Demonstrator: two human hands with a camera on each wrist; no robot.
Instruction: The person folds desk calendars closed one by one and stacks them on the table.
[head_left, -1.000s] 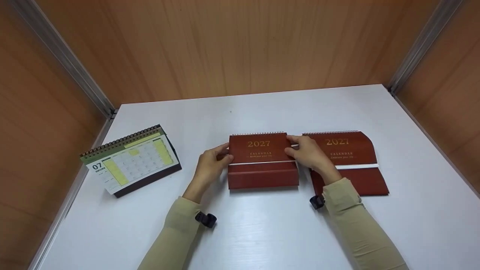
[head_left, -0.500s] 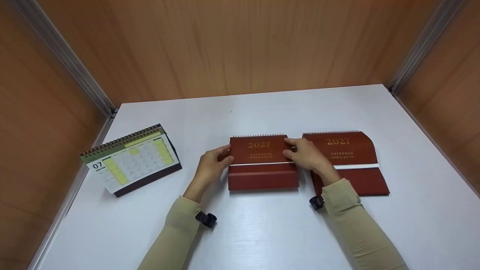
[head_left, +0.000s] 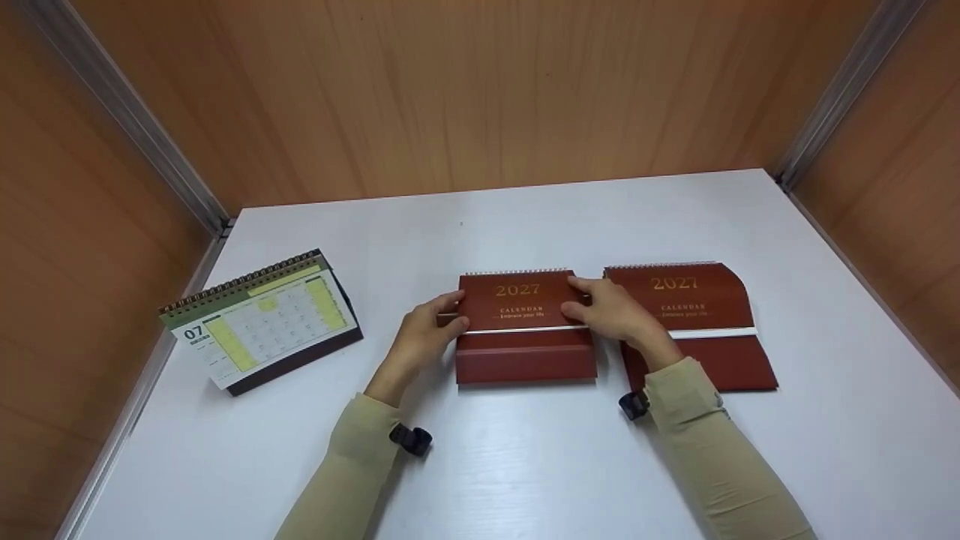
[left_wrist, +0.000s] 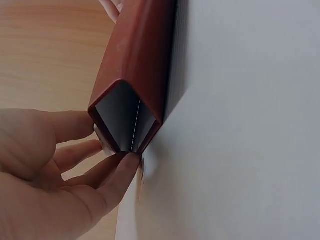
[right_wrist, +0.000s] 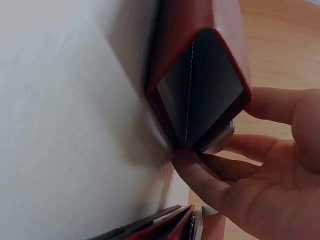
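A dark red 2027 desk calendar (head_left: 517, 298) stands in the middle of the table in the head view, its spiral binding at the far edge. A thin white band crosses its cover. My left hand (head_left: 421, 330) holds its left end and my right hand (head_left: 616, 309) its right end, thumbs on the front. Both wrist views show the folded base (left_wrist: 142, 55) with a hollow, diamond-shaped end; fingertips (left_wrist: 131, 162) pinch near the binding. In the right wrist view, too, fingers (right_wrist: 200, 180) grip the calendar's end.
Beside my right hand, a second dark red 2027 calendar (head_left: 720, 364) rests with its cover curling at the right. At the left, a green and white calendar (head_left: 277, 322) stands angled, showing 07. Wooden panels (head_left: 480, 97) surround the white table (head_left: 495, 465).
The middle calendar has shifted slightly towards me, both hands holding its ends. My right thumb now lies a little further onto the cover. The other calendars have not moved.
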